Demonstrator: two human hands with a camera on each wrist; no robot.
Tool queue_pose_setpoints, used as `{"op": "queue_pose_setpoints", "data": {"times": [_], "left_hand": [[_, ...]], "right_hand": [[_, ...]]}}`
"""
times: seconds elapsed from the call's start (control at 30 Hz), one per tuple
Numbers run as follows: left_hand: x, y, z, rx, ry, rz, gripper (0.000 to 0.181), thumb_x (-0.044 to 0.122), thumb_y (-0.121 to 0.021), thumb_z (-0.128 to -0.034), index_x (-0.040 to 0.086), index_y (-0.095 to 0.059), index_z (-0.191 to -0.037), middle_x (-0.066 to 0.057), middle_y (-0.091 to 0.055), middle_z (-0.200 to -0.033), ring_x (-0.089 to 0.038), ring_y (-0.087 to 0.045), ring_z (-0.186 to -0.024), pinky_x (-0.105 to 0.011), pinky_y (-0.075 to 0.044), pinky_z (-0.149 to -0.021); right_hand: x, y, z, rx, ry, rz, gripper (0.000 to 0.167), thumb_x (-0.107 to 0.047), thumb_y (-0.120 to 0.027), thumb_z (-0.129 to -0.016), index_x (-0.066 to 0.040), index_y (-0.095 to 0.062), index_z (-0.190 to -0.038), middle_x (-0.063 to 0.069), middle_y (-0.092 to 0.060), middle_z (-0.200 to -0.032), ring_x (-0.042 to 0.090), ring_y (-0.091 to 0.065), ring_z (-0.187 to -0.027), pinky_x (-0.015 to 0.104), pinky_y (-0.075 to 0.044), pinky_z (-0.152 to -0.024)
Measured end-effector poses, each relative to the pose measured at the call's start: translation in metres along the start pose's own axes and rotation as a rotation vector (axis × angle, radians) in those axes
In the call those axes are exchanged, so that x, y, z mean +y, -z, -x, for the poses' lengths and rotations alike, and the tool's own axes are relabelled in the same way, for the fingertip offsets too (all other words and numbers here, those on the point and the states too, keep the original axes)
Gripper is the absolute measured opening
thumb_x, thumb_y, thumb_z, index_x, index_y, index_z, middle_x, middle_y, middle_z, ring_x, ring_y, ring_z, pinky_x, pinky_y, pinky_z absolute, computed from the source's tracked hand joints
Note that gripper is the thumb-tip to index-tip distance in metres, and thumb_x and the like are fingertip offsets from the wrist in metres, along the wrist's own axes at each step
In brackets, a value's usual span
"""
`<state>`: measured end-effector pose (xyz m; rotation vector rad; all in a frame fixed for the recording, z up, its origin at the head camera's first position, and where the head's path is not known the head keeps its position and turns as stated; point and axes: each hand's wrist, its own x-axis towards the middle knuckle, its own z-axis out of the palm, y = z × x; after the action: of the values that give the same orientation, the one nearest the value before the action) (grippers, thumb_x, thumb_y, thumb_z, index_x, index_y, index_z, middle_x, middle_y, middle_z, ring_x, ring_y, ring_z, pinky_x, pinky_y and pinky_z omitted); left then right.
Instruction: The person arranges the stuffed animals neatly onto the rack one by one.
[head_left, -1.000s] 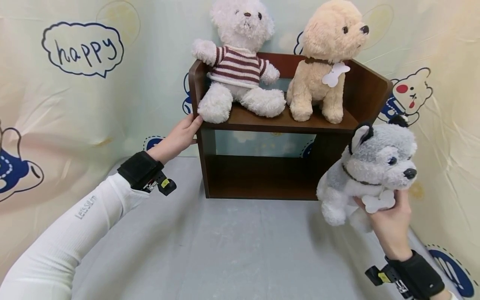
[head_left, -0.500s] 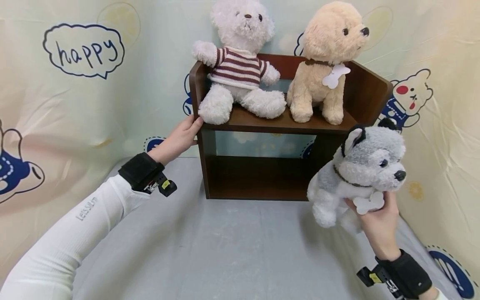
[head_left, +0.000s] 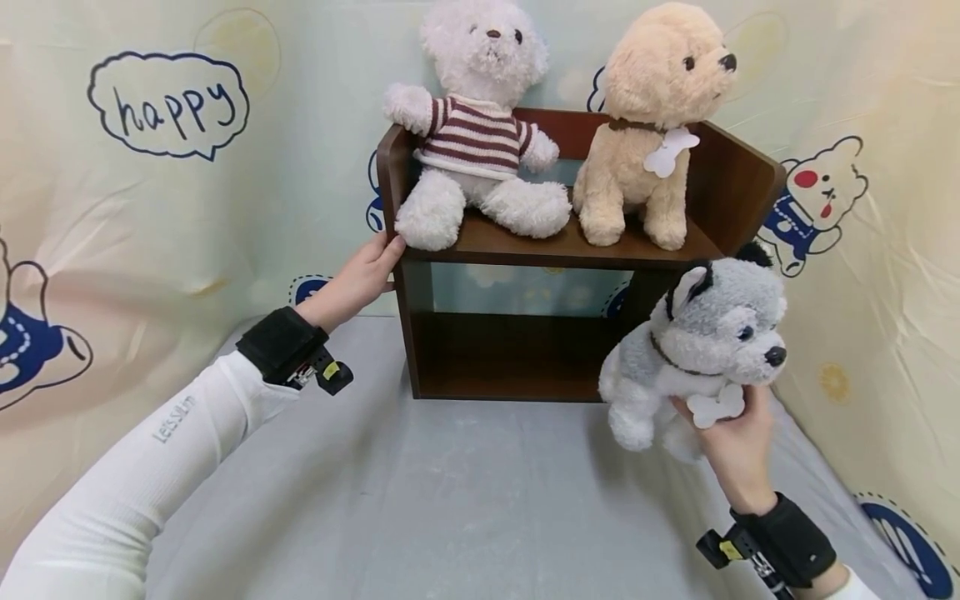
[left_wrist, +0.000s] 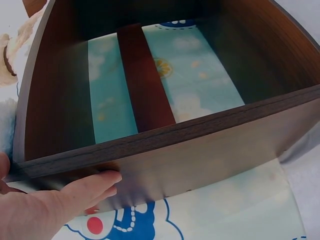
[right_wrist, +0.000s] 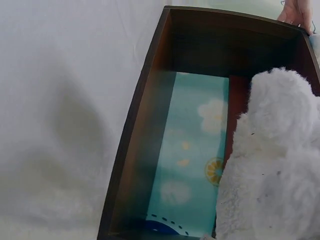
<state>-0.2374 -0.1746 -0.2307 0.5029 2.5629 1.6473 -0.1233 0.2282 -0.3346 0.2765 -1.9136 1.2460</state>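
A grey-and-white plush husky (head_left: 693, 350) with black ears and a white bone-shaped tag is held up in my right hand (head_left: 738, 437), gripped at its chest from the front. It hovers before the right end of a dark brown two-tier wooden shelf (head_left: 525, 257). My left hand (head_left: 363, 279) holds the shelf's left side near the upper board, thumb at the front edge. In the left wrist view the fingers (left_wrist: 92, 187) lie along the outer side panel. The right wrist view has the husky's white fur (right_wrist: 280, 150) before the lower compartment; my right hand is out of that view.
On the upper board sit a white plush bear (head_left: 480, 133) in a striped sweater and a beige plush dog (head_left: 648, 133) with a bone tag. The shelf stands on a grey cloth (head_left: 465, 492), with printed curtains (head_left: 180, 242) behind and at both sides.
My right hand has carried the husky leftward, toward the shelf's right end. My left hand, the shelf and the two seated plush toys stay in place.
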Motion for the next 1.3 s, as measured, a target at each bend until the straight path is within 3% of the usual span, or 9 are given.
{"op": "queue_pose_setpoints", "data": {"times": [0.13, 0.67, 1.03, 1.3], "left_hand": [[-0.001, 0.000, 0.001, 0.005, 0.007, -0.004, 0.058, 0.034, -0.025, -0.1003, 0.005, -0.003, -0.146, -0.016, -0.015, -0.149, -0.031, -0.023, -0.133, -0.054, -0.029, -0.100], [-0.001, -0.001, 0.002, 0.010, 0.002, -0.035, 0.058, 0.034, -0.025, -0.1002, 0.005, -0.003, -0.146, -0.017, -0.017, -0.148, -0.031, -0.024, -0.133, -0.054, -0.029, -0.100], [-0.002, -0.001, -0.001, 0.019, -0.001, -0.046, 0.057, 0.033, -0.025, -0.1004, 0.006, -0.005, -0.146, -0.016, -0.016, -0.149, -0.031, -0.024, -0.133, -0.054, -0.031, -0.099], [-0.003, 0.000, 0.000, 0.019, -0.003, -0.053, 0.057, 0.034, -0.025, -0.1001, 0.008, -0.005, -0.146, -0.015, -0.015, -0.149, -0.031, -0.024, -0.133, -0.054, -0.031, -0.099]], "right_hand": [[0.001, -0.005, 0.002, -0.004, 0.008, 0.013, 0.066, 0.016, -0.071, -0.059, 0.009, -0.047, -0.120, -0.018, -0.051, -0.112, 0.002, -0.046, -0.106, 0.017, -0.032, -0.090], [0.011, -0.029, 0.011, -0.055, -0.097, 0.021, 0.066, 0.013, -0.072, -0.063, 0.008, -0.044, -0.122, -0.022, -0.045, -0.111, -0.002, -0.042, -0.106, 0.016, -0.031, -0.088], [0.014, -0.059, 0.008, -0.042, -0.087, -0.008, 0.065, 0.013, -0.073, -0.061, 0.014, -0.044, -0.119, -0.016, -0.043, -0.108, -0.007, -0.042, -0.098, 0.012, -0.032, -0.084], [0.023, -0.077, 0.004, -0.054, -0.077, -0.087, 0.069, 0.013, -0.074, -0.062, 0.012, -0.041, -0.123, -0.016, -0.044, -0.111, -0.001, -0.043, -0.100, 0.014, -0.032, -0.086]]}}
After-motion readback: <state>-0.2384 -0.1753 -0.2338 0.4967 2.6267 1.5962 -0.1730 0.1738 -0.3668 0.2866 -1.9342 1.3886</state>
